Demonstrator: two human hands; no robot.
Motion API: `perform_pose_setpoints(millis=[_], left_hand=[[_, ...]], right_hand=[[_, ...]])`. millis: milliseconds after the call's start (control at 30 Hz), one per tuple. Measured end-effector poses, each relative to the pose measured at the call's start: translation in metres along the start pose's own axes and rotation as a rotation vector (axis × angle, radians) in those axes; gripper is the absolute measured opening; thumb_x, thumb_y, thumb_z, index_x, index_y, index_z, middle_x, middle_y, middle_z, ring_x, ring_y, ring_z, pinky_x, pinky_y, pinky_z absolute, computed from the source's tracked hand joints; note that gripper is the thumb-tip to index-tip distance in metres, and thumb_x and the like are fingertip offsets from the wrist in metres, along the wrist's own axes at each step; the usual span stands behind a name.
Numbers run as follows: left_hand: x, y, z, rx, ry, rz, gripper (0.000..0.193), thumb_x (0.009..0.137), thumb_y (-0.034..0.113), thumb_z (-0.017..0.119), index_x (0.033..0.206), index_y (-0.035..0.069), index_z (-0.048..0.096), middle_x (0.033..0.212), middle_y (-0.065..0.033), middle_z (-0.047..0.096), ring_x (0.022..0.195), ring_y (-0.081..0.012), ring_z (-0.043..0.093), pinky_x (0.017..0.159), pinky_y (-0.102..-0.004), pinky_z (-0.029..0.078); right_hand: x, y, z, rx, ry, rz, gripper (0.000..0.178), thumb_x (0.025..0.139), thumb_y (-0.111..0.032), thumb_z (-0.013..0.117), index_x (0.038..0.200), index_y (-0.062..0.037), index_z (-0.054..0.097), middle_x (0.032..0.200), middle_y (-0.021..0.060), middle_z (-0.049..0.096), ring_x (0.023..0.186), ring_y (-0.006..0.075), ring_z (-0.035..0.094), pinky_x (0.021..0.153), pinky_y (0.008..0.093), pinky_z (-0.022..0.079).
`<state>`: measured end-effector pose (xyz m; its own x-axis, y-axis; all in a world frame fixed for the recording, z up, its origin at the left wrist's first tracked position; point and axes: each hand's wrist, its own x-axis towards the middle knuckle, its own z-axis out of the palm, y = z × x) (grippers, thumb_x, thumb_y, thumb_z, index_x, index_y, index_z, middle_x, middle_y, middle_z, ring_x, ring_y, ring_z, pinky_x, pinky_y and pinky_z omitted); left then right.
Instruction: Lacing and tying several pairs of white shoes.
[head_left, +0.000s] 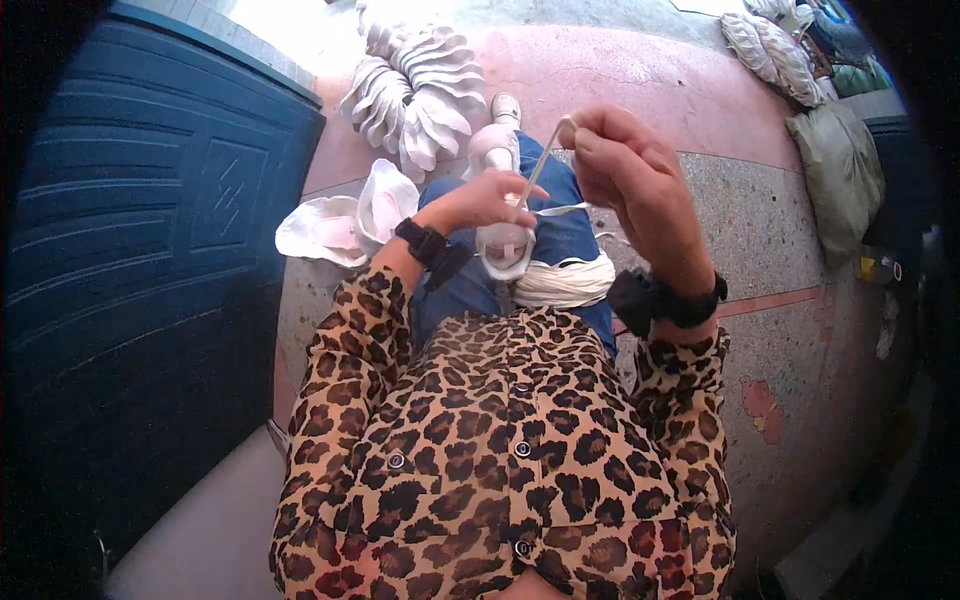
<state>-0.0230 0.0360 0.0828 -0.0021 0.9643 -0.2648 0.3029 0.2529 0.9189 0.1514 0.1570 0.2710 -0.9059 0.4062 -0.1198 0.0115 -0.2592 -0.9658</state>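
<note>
White cloth is making up the shoe (505, 262) that is resting on the seated person's lap, just in front of the shirt and between the thighs. Its near end is showing a pale edge around a pinkish middle, while the left hand (485, 200) is hiding part of it. Thin and off-white, a lace (546, 160) is slanting up from the shoe, looking nearly straight. Thumb and forefinger of the right hand (632, 170) are pinching its upper end together. The left hand is hovering low beside the lace, fingers reaching toward it; I cannot tell whether they are closing on it. Another pale strand (562, 210) is running sideways near the shoe, and a bundle of cream cord (567, 285) is lying on the right thigh of the blue jeans (562, 237).

Speckled grey floor (740, 215) is spreading around the person, with pink paving (590, 70) lying farther ahead. Two white shoe pieces (325, 230) with pinkish insides are lying on the left, and a fanned pile of white pieces (437, 105) is sitting beyond them. Dark blue panelling (130, 190) is lining the left side; a greyish-green sack (838, 180) is slumping at the right, near a whitish bundle (770, 60).
</note>
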Motion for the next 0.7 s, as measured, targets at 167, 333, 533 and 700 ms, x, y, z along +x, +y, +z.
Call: perform_pose_setpoints(millis=[167,333,533,700], left_hand=[[0.01,0.027,-0.016,-0.144,-0.07,-0.277,0.021,0.091,0.018,0.07,0.106,0.003,0.074,0.1,-0.0035,0.07,0.095,-0.0149,0.063,0.087,-0.0299,0.05],[-0.033,-0.073,-0.131,-1.253,0.652,-0.195,0.021,0.102,0.018,0.049,0.093,0.002,0.06,0.088,-0.0106,0.063,0.092,-0.0279,0.062,0.094,-0.044,0.049],[-0.071,-0.108,-0.098,-0.782,0.769,-0.484,0.004,0.087,0.012,0.061,0.084,0.012,0.059,0.069,0.004,0.051,0.058,-0.0086,0.049,0.05,-0.0251,0.038],[-0.051,-0.088,0.004,-0.316,0.432,-0.47,0.023,0.095,0.028,0.058,0.086,0.008,0.064,0.074,-0.0026,0.058,0.067,-0.0175,0.053,0.059,-0.0317,0.043]], right_hand=[[0.021,0.036,-0.055,0.144,0.097,-0.16,0.018,0.097,-0.016,0.052,0.098,-0.0013,0.062,0.08,0.0018,0.051,0.077,0.0143,0.048,0.081,0.0278,0.041],[0.019,0.14,-0.189,0.708,0.171,-0.118,0.018,0.096,-0.018,0.054,0.094,-0.0056,0.067,0.087,0.006,0.065,0.084,0.019,0.059,0.085,0.0311,0.048],[0.0,0.225,-0.131,-0.526,0.204,0.119,0.02,0.095,-0.021,0.061,0.102,-0.0051,0.072,0.091,0.0075,0.072,0.083,0.0234,0.067,0.075,0.0373,0.053],[-0.004,0.267,-0.079,-1.093,-0.13,0.008,0.021,0.091,-0.023,0.061,0.089,-0.0061,0.073,0.09,0.0147,0.069,0.089,0.0331,0.064,0.079,0.0435,0.051]])
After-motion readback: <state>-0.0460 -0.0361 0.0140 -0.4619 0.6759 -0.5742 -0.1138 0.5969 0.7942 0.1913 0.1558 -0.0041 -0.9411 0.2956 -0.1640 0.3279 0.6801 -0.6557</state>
